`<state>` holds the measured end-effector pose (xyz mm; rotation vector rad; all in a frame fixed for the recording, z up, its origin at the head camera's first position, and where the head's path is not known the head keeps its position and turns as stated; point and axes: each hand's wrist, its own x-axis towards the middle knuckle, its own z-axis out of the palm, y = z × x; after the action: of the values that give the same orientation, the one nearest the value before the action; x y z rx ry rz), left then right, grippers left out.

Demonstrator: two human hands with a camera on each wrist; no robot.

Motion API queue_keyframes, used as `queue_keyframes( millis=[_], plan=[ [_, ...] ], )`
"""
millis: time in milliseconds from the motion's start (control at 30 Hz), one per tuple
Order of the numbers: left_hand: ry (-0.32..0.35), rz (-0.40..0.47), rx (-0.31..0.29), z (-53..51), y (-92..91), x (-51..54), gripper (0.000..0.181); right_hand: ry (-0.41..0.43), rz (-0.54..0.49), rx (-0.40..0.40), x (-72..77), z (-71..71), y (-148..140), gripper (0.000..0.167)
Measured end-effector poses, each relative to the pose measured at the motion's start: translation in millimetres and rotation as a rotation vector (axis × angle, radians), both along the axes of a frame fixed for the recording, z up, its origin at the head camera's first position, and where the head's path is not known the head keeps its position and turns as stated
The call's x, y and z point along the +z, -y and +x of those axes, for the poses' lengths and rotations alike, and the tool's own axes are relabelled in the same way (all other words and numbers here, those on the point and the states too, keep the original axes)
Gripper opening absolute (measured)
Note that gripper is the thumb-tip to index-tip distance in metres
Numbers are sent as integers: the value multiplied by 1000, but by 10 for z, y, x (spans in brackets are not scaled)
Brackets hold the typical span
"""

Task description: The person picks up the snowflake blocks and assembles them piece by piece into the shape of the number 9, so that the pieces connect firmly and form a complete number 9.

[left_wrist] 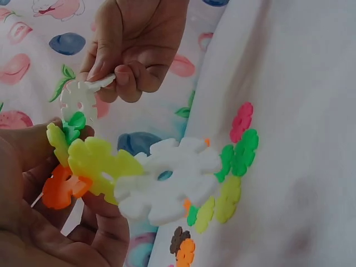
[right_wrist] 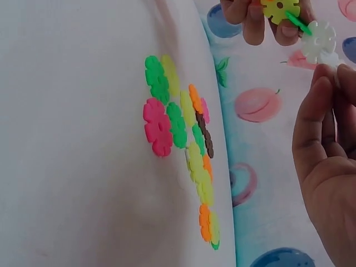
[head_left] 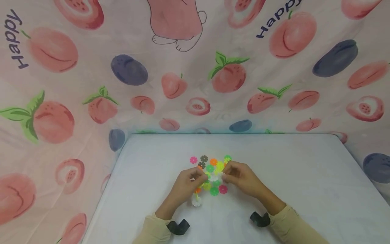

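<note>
The left hand [head_left: 187, 184] grips a cluster of joined flower-shaped discs; in the left wrist view its fingers curl round green [left_wrist: 74, 127], yellow [left_wrist: 103, 167] and orange [left_wrist: 65, 187] pieces. A large white disc [left_wrist: 169, 181] sticks out of the cluster toward the camera. Attached beside the green piece is another white disc [right_wrist: 319, 42]. The right hand [head_left: 243, 178] pinches a further white piece [left_wrist: 101, 83] between thumb and fingers, at the edge of that attached disc; whether the two are locked together I cannot tell.
Loose discs lie in a patch on the white table [head_left: 289, 169], among them pink [head_left: 193, 160], brown [head_left: 204, 158], orange [head_left: 213, 162] and green [head_left: 214, 191] ones. Behind the table hangs a fruit-printed cloth [head_left: 170, 61]. Black bands [head_left: 178, 227] hang at the wrists.
</note>
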<state>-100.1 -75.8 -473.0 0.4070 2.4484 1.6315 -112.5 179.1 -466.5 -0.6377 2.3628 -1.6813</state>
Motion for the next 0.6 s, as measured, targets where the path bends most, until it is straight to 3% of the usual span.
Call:
queue_keyframes(
  millis=[100, 200, 467, 600],
  plan=[
    [42, 40, -30, -3, -2, -11, 17, 35, -14, 14, 10, -1, -9, 7],
    [54, 65, -20, 7, -26, -16, 17, 69, -34, 16, 33, 10, -8, 10],
    [-63, 0, 84, 72, -105, 31, 16, 40, 0, -29, 66, 30, 36, 11],
    [-48, 45, 79, 77, -113, 62, 15, 52, -6, -30, 60, 21, 45, 11]
  ],
)
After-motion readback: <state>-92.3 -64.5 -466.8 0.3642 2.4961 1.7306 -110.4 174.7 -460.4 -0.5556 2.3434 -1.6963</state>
